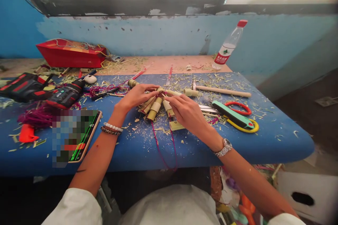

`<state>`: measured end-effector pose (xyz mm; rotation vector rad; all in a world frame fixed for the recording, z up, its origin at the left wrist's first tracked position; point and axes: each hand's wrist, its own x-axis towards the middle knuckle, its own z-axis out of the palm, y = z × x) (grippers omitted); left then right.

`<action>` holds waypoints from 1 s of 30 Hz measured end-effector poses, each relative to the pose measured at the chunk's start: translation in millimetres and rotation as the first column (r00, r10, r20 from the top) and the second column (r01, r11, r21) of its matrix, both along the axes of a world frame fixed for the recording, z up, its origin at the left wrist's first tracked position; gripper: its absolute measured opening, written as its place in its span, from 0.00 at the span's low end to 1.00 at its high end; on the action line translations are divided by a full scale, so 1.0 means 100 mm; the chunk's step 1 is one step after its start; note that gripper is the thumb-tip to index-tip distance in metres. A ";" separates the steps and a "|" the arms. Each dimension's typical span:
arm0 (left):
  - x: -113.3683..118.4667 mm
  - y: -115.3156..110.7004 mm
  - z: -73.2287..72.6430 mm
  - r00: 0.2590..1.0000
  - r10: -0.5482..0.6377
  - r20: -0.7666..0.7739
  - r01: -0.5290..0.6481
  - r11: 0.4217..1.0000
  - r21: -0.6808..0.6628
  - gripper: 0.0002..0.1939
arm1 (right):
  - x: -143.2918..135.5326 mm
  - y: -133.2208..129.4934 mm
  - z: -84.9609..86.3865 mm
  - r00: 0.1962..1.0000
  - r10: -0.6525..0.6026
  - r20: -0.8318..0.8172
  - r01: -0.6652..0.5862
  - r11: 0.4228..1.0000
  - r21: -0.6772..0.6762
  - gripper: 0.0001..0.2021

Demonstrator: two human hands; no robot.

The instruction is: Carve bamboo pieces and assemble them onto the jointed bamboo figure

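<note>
On the blue table in front of me lies a cluster of short bamboo pieces (155, 108) strung with magenta cord (158, 147), which loops down towards the table's front edge. My left hand (138, 95) reaches in from the left, its fingers and thumb closed on the top end of the bamboo. Opposite it, my right hand (186, 110) is closed in a pinch at the same spot; what sits between its fingertips is too small to make out. A loose bamboo piece (190, 92) lies just beyond my right hand.
To the right are scissors (250, 109), a green-handled cutter (233, 115), a hammer (224, 90) and a water bottle (225, 51). On the left lie a cordless drill (66, 95), a phone (88, 135), purple cord (37, 114) and a red box (71, 54). Shavings litter the table.
</note>
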<state>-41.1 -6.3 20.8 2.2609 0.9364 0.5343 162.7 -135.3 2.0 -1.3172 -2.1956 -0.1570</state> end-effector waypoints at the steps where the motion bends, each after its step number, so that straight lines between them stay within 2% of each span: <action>1: 0.00 0.00 0.00 1.000 -0.002 0.002 0.002 1.000 -0.010 0.22 | 0.00 0.00 0.01 1.000 -0.002 -0.002 0.002 1.000 0.000 0.17; 10: -0.02 0.01 0.00 1.000 -0.016 0.026 0.018 0.998 -0.058 0.22 | 0.01 0.00 0.07 0.998 -0.065 -0.018 0.065 0.998 -0.014 0.17; 16: -0.03 0.01 -0.04 1.000 -0.010 0.029 0.011 1.000 -0.023 0.22 | -0.04 0.00 0.04 0.991 0.025 0.132 -0.023 1.000 -0.018 0.20; 20: -0.04 0.02 -0.07 1.000 -0.026 0.017 0.026 1.000 0.001 0.23 | -0.10 0.06 0.02 0.970 -0.002 0.241 0.010 0.999 -0.032 0.22; 25: -0.05 0.02 -0.08 0.999 -0.037 -0.002 0.037 0.998 0.044 0.24 | -0.10 0.09 0.07 0.983 0.045 0.179 -0.027 0.995 -0.101 0.16; 30: -0.06 0.01 -0.09 0.999 -0.042 0.015 0.041 0.999 0.020 0.24 | -0.01 0.03 0.15 0.988 0.119 0.099 -0.098 0.976 -0.193 0.26</action>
